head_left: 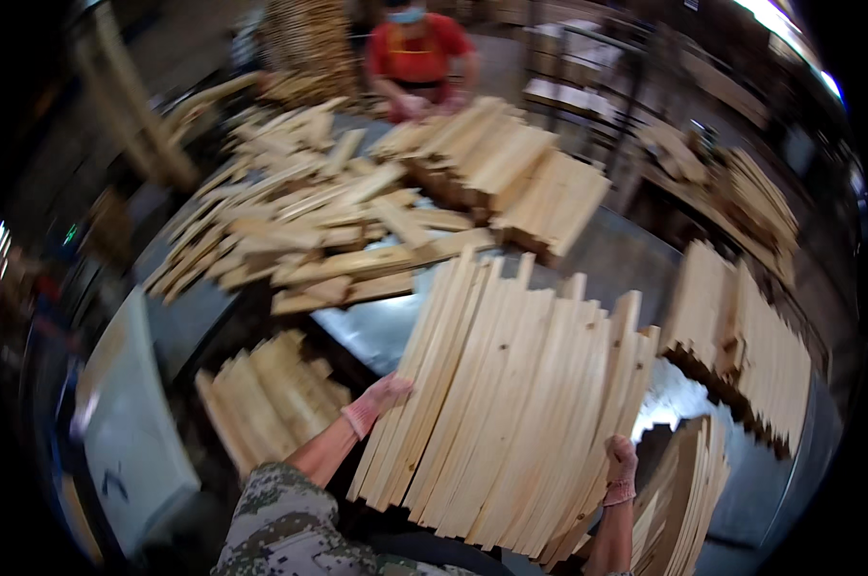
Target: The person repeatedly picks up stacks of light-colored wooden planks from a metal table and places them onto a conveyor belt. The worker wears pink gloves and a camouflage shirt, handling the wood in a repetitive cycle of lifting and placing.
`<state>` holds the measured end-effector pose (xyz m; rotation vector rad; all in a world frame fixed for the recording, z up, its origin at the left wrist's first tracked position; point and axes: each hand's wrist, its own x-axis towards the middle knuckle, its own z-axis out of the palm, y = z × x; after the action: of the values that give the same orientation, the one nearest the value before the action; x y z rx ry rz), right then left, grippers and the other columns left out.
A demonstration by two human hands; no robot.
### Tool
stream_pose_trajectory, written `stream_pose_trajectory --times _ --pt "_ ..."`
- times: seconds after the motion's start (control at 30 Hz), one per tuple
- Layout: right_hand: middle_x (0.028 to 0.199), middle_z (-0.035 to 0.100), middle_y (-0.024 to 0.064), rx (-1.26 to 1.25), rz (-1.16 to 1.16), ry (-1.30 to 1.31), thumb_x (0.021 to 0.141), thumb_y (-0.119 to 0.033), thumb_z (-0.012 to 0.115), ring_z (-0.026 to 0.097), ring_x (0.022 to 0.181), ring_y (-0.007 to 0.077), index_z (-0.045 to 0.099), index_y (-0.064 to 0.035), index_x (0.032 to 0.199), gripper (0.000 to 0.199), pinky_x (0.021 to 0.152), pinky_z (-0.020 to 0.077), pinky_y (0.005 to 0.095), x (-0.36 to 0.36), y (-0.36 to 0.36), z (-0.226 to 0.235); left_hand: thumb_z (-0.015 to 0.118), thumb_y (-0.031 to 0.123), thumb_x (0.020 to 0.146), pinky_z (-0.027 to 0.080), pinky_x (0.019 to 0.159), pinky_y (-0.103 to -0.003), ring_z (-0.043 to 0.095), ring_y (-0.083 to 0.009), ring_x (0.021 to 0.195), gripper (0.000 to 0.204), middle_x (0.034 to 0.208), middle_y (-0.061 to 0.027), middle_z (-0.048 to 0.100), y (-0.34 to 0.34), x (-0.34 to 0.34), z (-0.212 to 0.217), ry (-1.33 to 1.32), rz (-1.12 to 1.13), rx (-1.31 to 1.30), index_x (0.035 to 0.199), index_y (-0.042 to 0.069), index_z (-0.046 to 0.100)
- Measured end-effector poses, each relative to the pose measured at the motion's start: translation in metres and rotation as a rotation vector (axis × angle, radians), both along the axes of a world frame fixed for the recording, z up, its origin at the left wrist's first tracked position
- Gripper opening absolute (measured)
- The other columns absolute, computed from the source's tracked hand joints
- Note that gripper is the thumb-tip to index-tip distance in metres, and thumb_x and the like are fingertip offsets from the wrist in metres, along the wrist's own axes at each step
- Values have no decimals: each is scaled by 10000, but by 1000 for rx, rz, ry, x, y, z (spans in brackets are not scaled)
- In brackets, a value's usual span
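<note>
Between my two hands lies a wide row of pale wooden slats, side by side with uneven ends. My left hand, in a pinkish glove, is closed on the row's left edge. On the right edge my right hand, gloved alike, is closed too, pressing the slats from that side. The fingertips of both hands are partly hidden by the wood. The near ends of the slats reach back to my body; what bears their weight is hidden.
A loose heap of wooden pieces covers the far left of the metal table. Stacked boards stand beyond. More slat stacks are at right, lower right and left. A person in red works across the table.
</note>
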<state>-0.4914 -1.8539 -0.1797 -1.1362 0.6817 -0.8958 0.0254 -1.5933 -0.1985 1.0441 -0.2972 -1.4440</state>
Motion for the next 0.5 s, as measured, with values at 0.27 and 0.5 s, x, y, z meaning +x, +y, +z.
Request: stream_pose_trajectory --times 0.27,0.5 --pt "764 451 -20 224 298 -83 936 -355 706 448 706 152 494 -137 792 337 691 403 322 127 21 13 710 237 1014 530 1054 -294 668 -133 1100 485 1191 -56 693 233 -2 90 -247 424 -223 1423 20 565" --pt "1082 717 145 296 793 -90 866 -480 795 712 1008 298 640 3 1198 607 895 621 467 275 152 83 756 299 972 561 897 -314 646 -107 984 310 1054 24 674 458 -57 109 -628 876 -74 1172 82 660"
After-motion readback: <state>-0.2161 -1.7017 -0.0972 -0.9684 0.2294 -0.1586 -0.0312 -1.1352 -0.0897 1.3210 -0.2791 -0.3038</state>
